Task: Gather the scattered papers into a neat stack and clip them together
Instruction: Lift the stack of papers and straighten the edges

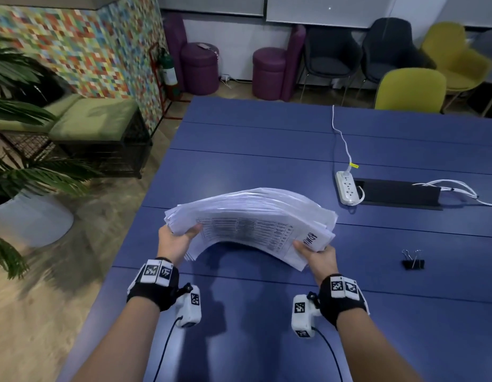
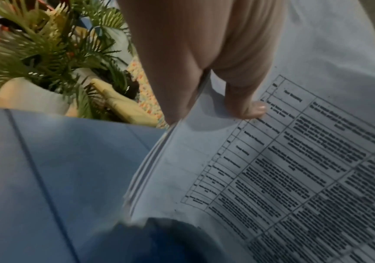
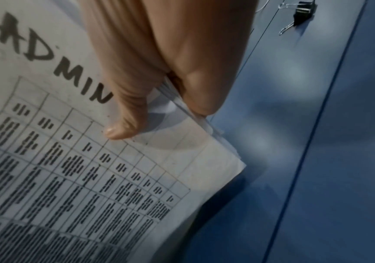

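Left hand & right hand pinch paper stack ends, bowed up. Edges ragged: tap square on table first; binder clip waits at 3 o'clock.

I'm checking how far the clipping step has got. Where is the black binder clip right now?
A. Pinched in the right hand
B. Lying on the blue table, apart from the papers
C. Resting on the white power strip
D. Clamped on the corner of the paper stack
B: the black binder clip lies alone on the blue table, to the right of the white paper stack, which the left hand and right hand grip by its ends.
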The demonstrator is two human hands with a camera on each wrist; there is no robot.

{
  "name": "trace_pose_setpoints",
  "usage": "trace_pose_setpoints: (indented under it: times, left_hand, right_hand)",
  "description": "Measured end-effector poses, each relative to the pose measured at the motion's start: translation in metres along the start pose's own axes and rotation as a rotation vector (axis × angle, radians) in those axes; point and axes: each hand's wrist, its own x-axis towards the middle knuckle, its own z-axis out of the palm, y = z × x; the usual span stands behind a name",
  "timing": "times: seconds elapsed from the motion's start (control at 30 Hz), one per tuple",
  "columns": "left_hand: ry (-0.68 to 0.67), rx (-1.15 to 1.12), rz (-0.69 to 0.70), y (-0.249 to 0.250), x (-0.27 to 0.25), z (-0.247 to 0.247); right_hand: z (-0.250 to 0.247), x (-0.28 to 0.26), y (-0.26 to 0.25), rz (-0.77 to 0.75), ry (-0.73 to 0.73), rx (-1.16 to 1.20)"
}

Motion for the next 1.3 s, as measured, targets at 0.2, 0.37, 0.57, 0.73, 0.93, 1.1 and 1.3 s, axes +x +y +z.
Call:
trace_pose_setpoints:
  times: [0.2, 0.37, 0.57, 0.73, 0.93, 1.1, 1.3]
  left_hand:
    - [-0.103, 0.036, -0.113, -0.011, 0.002, -0.013]
    - [-0.094, 0.061, -0.170, -0.022, 0.005, -0.016]
    - [0.067, 0.723, 0.473, 0.054, 0.002, -0.003]
    - [-0.370, 0.731, 0.556, 0.108, -0.025, 0.041]
    - [-0.470, 0.238, 0.373, 0.106, -0.031, 0.048]
    - [-0.331, 0.049, 0.290, 0.111, -0.041, 0.041]
    - [-0.287, -0.141, 0.176, 0.107, -0.042, 0.037]
  right_hand:
    - [-0.012, -0.004, -0.006, -0.002, -0.120, -0.117]
    - [-0.003, -0.004, -0.011, -0.036, -0.058, -0.210]
    - [0.016, -0.006, -0.088, -0.342, -0.002, -0.691]
    - [0.049, -0.040, -0.161, -0.632, -0.068, -1.028]
    - [0.042, -0.080, -0.212, -0.791, 0.086, -0.988]
    - [-0.014, -0.059, -0.200, -0.541, 0.045, -0.637]
    - [-0.016, -0.062, -0.145, -0.281, -0.303, -0.239]
